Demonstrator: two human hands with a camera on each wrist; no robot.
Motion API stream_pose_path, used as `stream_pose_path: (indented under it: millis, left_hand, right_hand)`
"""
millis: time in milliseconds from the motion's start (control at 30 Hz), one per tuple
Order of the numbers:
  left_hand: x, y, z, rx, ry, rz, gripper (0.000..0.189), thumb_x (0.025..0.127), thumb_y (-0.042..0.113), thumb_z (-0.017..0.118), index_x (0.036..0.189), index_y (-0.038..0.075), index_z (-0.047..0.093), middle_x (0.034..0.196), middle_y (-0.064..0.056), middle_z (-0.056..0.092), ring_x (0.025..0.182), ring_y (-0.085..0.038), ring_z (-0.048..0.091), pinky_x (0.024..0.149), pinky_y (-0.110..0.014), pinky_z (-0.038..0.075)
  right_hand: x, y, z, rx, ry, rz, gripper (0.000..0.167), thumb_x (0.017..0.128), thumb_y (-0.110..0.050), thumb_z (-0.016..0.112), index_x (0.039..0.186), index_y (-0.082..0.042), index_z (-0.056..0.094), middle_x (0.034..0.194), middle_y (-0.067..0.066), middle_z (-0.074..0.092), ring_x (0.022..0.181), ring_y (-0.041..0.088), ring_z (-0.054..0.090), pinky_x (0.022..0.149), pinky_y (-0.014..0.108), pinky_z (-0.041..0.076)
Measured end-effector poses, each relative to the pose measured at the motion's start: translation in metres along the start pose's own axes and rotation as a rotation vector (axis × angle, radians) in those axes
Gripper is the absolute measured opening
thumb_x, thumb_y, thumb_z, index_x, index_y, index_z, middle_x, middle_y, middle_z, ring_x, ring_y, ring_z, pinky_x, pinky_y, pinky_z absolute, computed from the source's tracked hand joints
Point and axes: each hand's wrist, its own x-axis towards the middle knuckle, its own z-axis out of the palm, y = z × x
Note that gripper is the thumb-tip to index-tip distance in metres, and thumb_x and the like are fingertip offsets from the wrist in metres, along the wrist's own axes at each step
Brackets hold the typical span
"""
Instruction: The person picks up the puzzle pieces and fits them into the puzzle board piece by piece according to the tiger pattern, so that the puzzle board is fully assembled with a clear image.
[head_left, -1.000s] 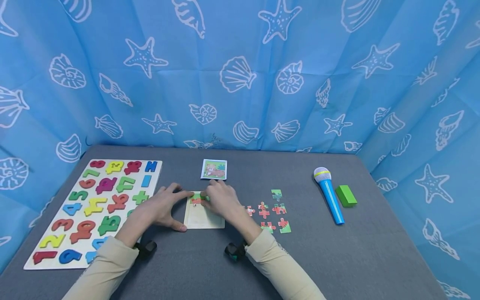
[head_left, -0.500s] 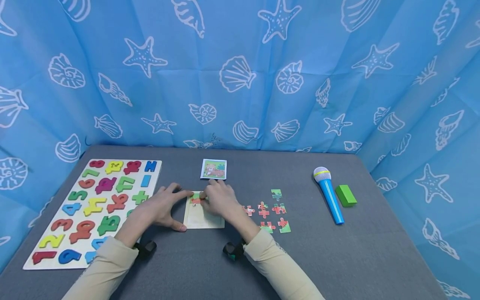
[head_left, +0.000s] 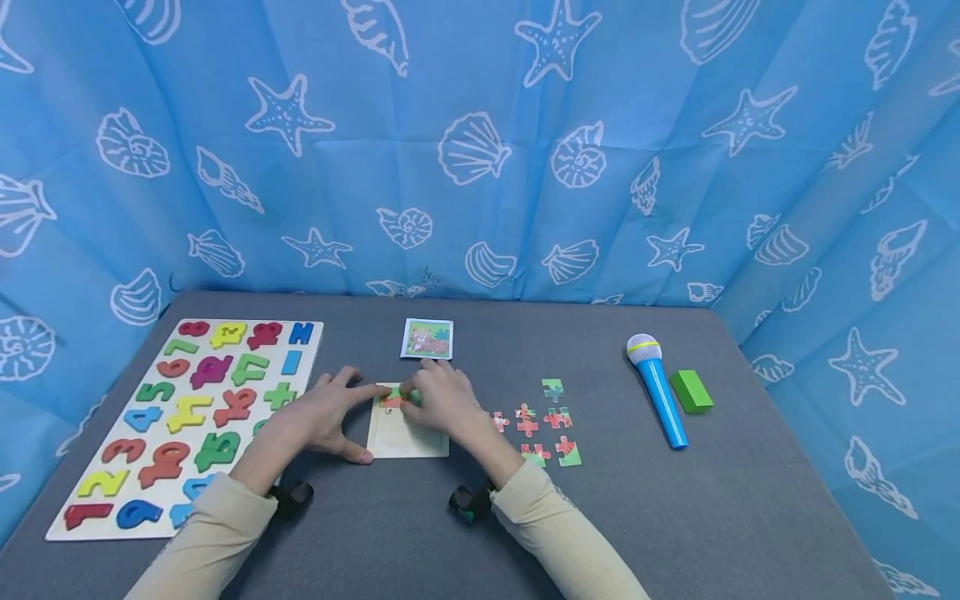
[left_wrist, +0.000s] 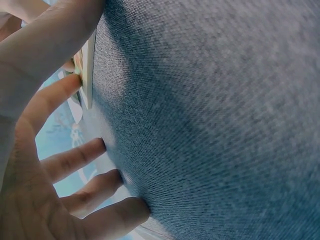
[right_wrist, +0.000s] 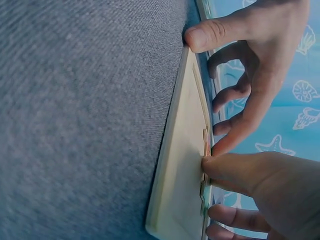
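Note:
A pale wooden puzzle tray (head_left: pixel 408 442) lies flat on the table with red-and-green jigsaw pieces (head_left: pixel 392 401) in its upper part. My left hand (head_left: pixel 324 413) spreads around its left side, thumb at the near-left corner and index finger at the upper-left edge by the pieces. The other left fingers touch the cloth in the left wrist view. My right hand (head_left: pixel 442 398) reaches over the tray's upper right and pinches a jigsaw piece (right_wrist: pixel 204 192) between thumb and fingers, partly hidden by them. Several loose jigsaw pieces (head_left: pixel 527 421) lie to the right.
A picture card (head_left: pixel 428 339) lies behind the tray. On the left is a number board (head_left: pixel 167 402) with coloured numerals. Toward the right lie a blue toy microphone (head_left: pixel 660 396) and a green block (head_left: pixel 692 392). A blue shell-print curtain (head_left: pixel 480 217) hangs behind the table.
Both hands stay at the tray in nearly the same pose. The right hand shifts only very slightly over the pieces; the loose pieces and other objects have not moved.

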Motion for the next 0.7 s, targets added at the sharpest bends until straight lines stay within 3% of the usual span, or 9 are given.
stream_pose_path:
  millis: [367,700]
  left_hand:
    - [0.000,0.000,-0.001,0.005,0.015,0.018,0.097,0.069,0.057,0.090,0.153,0.031,0.046,0.158,-0.023,0.034,0.135,-0.051,0.041,0.096,-0.071,0.047]
    - [0.003,0.000,0.003,0.024,0.016,-0.022,0.097,0.069,0.056,0.090,0.152,0.031,0.047,0.159,-0.022,0.034,0.135,-0.048,0.041,0.097,-0.070,0.047]
  right_hand:
    - [-0.007,0.014,-0.009,0.025,0.036,-0.004,0.031,0.095,-0.034,0.073,0.124,-0.025,0.075,0.124,0.004,0.071,0.108,0.025,0.063,0.080,0.042,0.054]
    - [-0.020,0.043,-0.026,0.037,0.081,0.040,0.031,0.095,-0.031,0.074,0.124,-0.021,0.076,0.114,0.008,0.069,0.094,0.024,0.058,0.074,0.040,0.051]
